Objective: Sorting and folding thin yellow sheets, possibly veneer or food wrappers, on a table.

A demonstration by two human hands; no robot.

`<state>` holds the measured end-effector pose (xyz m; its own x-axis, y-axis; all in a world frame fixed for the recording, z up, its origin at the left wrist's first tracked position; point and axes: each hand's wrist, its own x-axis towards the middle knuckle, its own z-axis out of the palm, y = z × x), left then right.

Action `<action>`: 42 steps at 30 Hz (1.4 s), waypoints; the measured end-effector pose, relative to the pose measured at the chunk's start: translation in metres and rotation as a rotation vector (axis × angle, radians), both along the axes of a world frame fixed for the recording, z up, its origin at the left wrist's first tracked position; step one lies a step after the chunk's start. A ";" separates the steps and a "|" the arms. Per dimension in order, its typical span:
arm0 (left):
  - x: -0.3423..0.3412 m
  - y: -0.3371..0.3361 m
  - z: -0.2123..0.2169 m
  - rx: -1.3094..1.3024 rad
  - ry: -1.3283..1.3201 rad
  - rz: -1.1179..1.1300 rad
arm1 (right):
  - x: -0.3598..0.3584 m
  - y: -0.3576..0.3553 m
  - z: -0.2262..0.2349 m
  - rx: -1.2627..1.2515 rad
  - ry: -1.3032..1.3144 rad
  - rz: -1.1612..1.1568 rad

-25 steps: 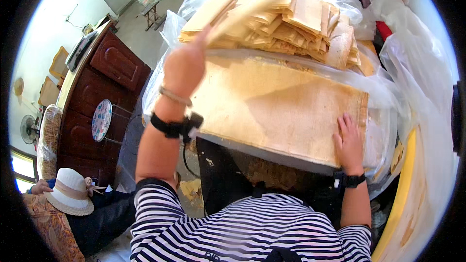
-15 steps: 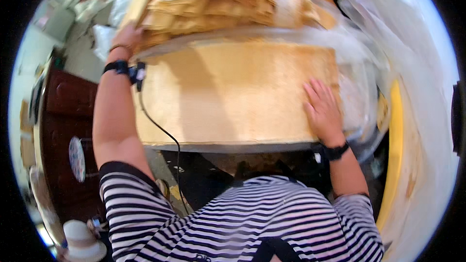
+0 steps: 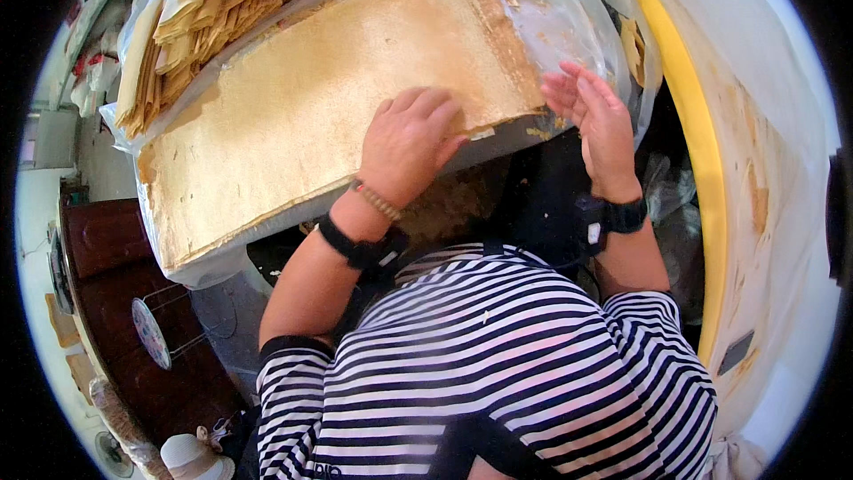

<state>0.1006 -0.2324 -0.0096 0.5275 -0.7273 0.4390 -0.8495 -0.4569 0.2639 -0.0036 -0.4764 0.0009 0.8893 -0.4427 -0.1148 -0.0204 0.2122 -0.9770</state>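
A long, pale yellow rectangular sheet [image 3: 293,116] with browner edges lies flat on a plastic-covered table; I cannot tell its material. My left hand [image 3: 410,144] rests over its near edge, right of the middle, fingers slightly bent and lying on the surface, with the thumb pointing right. Just past the sheet's right corner, my right hand [image 3: 597,120] is raised, fingers stretched, palm turned inward, nothing visible in it. Both wrists wear black straps, and the left one also has a beaded bracelet [image 3: 377,199].
Folded yellow sheets [image 3: 218,22] are piled at the far left. Clear plastic [image 3: 569,13] covers the table's far right. A yellow bar [image 3: 689,133] runs down the right side. At left stand a dark red cabinet [image 3: 107,244] and a light hat [image 3: 191,456].
My left hand has left the folded pile and come to the sheet's near edge. My right hand has lifted off the sheet. The view has turned, so the sheet now slants.
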 end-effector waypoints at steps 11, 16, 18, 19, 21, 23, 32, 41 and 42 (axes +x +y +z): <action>0.000 -0.029 -0.011 0.199 -0.048 0.096 | -0.050 -0.002 -0.022 0.096 0.045 0.238; 0.000 -0.035 -0.017 0.111 -0.137 0.231 | -0.017 0.023 -0.011 -0.965 -0.433 0.412; 0.006 -0.029 0.005 -0.028 -0.043 0.385 | -0.004 0.039 -0.003 -1.097 -0.404 0.424; 0.013 -0.026 0.015 -0.164 -0.113 0.393 | 0.004 0.049 0.000 -1.227 -0.375 0.442; 0.028 -0.016 0.039 -0.253 -0.165 0.430 | 0.019 0.054 -0.001 -1.331 -0.428 0.378; 0.046 0.001 0.057 -0.293 -0.222 0.494 | 0.033 0.057 0.002 -1.462 -0.180 0.596; 0.033 0.009 0.083 -0.030 -0.362 0.338 | 0.077 0.101 -0.017 -1.200 -0.436 0.452; 0.030 0.039 0.092 -0.349 -0.467 0.421 | 0.164 0.081 -0.036 -1.527 -0.288 0.323; 0.031 0.052 0.096 -0.401 -0.397 0.483 | 0.166 0.083 -0.034 -1.586 -0.246 0.322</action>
<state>0.1314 -0.1808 0.0868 0.4945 -0.1979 0.8464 -0.6443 -0.7371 0.2041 0.1623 -0.3934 -0.0330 0.8899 0.2242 0.3972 0.3174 -0.9298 -0.1862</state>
